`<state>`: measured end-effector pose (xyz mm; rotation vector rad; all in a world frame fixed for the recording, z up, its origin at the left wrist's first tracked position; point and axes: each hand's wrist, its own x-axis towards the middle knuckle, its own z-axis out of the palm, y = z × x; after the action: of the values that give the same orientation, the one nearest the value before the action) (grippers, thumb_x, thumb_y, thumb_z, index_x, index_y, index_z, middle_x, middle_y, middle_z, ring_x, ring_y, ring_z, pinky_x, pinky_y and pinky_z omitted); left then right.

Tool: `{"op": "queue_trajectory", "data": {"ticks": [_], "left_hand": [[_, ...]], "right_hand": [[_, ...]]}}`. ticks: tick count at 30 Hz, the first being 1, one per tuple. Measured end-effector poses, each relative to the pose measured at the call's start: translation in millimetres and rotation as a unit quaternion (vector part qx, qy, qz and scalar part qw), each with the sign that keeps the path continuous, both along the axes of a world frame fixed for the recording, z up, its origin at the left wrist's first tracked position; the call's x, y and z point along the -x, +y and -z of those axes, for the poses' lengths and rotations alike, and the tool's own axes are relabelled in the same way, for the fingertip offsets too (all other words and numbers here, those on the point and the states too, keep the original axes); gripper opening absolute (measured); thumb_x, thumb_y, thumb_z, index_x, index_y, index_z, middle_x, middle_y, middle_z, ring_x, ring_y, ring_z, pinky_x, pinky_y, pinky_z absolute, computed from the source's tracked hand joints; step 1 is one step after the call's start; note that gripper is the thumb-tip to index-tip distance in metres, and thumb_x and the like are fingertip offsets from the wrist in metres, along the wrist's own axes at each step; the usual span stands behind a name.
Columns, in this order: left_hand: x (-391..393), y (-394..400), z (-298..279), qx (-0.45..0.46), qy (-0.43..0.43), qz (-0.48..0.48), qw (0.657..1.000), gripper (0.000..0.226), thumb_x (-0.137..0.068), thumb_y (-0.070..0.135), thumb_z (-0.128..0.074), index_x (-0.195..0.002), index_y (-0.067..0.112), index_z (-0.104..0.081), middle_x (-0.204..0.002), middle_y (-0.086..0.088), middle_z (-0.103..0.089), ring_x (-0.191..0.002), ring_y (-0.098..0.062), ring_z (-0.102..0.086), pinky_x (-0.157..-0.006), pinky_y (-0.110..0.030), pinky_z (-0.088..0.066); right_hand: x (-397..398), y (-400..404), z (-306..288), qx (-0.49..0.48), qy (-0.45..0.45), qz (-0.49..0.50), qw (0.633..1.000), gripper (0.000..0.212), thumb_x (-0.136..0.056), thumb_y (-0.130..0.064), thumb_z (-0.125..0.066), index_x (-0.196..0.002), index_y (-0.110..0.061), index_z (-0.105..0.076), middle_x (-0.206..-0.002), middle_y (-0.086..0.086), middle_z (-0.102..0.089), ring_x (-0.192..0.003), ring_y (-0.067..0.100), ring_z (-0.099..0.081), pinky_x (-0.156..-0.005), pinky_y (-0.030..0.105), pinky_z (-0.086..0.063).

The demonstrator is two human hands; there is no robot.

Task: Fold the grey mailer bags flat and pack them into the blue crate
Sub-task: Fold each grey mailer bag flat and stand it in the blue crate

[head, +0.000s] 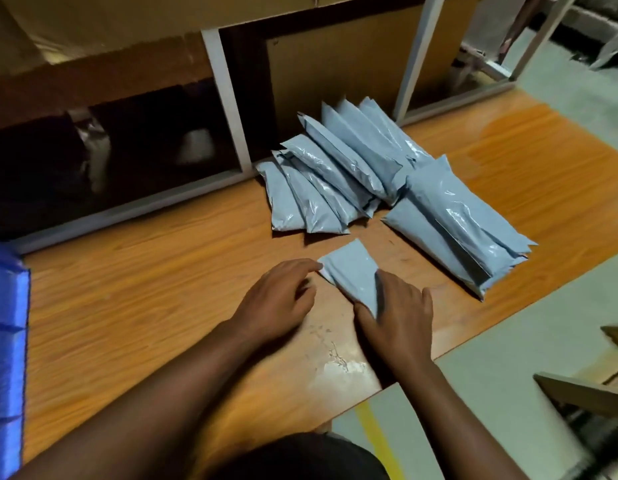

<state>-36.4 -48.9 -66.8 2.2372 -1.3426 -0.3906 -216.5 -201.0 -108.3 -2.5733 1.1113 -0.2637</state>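
Right now you press one folded grey mailer bag (352,275) flat on the near table (162,289): your right hand (397,313) lies on it, fingers straight and together, while your left hand (279,299) touches its left corner, fingers loosely curled. More bags (369,174) wait piled beyond, and at the far left edge the blue crate (6,341) shows no bags, so packing looks barely begun.

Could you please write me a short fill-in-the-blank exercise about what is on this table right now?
1. Both hands rest on a small folded ____ near the table's front edge.
2. The blue crate shows at the ____ edge of the picture.
3. The pile of mailer bags leans against the ____ shelf frame behind the wooden table.
4. The right hand lies on the bag's ____ end.

Missing words: bag; left; white; near
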Motion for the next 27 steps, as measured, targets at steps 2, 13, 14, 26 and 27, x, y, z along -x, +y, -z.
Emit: {"op": "queue_trajectory", "data": {"ticks": [2,13,14,26,27], "left_hand": [[-2,28,2,0.026,0.0,-0.033,0.999,0.042,-0.1,0.025,-0.059,-0.141,0.026,-0.054,-0.143,0.012,-0.054,-0.133,-0.005,-0.045,-0.107,-0.015,-0.032],[-27,124,43,0.069,-0.025,-0.349,0.934,0.045,-0.101,0.033,-0.047,-0.141,0.016,-0.058,-0.152,0.003,-0.051,-0.145,-0.014,-0.041,-0.12,-0.035,-0.033],[-31,124,46,0.039,-0.018,-0.354,0.934,0.052,-0.102,0.04,-0.041,-0.146,0.017,-0.054,-0.157,0.002,-0.045,-0.149,-0.016,-0.035,-0.123,-0.038,-0.028],[-44,93,64,-0.102,-0.073,-0.352,0.927,0.071,-0.103,0.054,-0.006,-0.162,0.017,-0.024,-0.17,0.001,-0.019,-0.158,-0.014,-0.005,-0.129,-0.037,-0.002],[-47,94,67,-0.104,-0.076,-0.346,0.929,0.071,-0.104,0.054,-0.005,-0.162,0.017,-0.024,-0.17,0.001,-0.02,-0.158,-0.014,-0.006,-0.129,-0.037,-0.003]], "right_hand": [[-2,19,-3,-0.034,-0.025,-0.086,0.995,0.065,-0.084,-0.048,-0.064,-0.142,-0.027,-0.046,-0.136,-0.008,-0.057,-0.124,0.022,-0.052,-0.122,0.055,-0.022],[-157,73,2,-0.048,-0.018,-0.45,0.891,0.06,-0.076,-0.031,-0.051,-0.135,-0.018,-0.053,-0.142,0.001,-0.053,-0.136,0.025,-0.044,-0.12,0.063,-0.016],[-168,72,3,-0.033,0.006,-0.475,0.879,0.066,-0.079,-0.033,-0.044,-0.143,-0.018,-0.049,-0.152,0.003,-0.047,-0.144,0.026,-0.038,-0.122,0.064,-0.012],[-215,79,23,0.018,0.05,-0.491,0.87,0.058,-0.109,-0.044,-0.021,-0.159,-0.02,-0.037,-0.167,0.004,-0.031,-0.156,0.029,-0.022,-0.125,0.056,-0.018],[-215,79,27,0.018,0.047,-0.484,0.874,0.057,-0.109,-0.044,-0.022,-0.159,-0.021,-0.037,-0.167,0.004,-0.031,-0.156,0.029,-0.023,-0.126,0.055,-0.017]]}}
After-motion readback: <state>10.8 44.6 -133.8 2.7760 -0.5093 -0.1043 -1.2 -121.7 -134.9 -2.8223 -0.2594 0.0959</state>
